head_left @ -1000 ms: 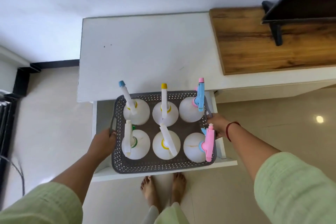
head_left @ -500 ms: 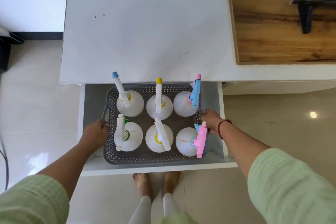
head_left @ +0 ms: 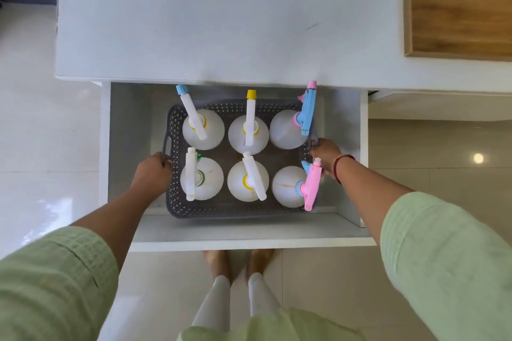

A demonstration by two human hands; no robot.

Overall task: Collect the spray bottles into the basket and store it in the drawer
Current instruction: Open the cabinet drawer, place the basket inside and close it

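Note:
A grey perforated basket (head_left: 221, 209) holds several white spray bottles (head_left: 248, 184) standing upright in two rows, with blue, yellow, pink and white nozzles. The basket is inside the open white drawer (head_left: 249, 232), below the cabinet top. My left hand (head_left: 153, 173) grips the basket's left handle. My right hand (head_left: 325, 155) grips its right handle, just behind the pink trigger of the near right bottle (head_left: 288, 188). The back row's nozzle tips reach up to the cabinet's front edge.
The white cabinet top (head_left: 207, 22) stretches above the drawer, with a wooden panel (head_left: 460, 3) at the right. Drawer side walls (head_left: 105, 147) flank the basket with gaps on both sides. My bare feet (head_left: 238, 260) stand on the glossy tiled floor under the drawer front.
The basket has gone down from above the drawer rim into the drawer, both hands still on its handles. My head has moved closer and over the cabinet.

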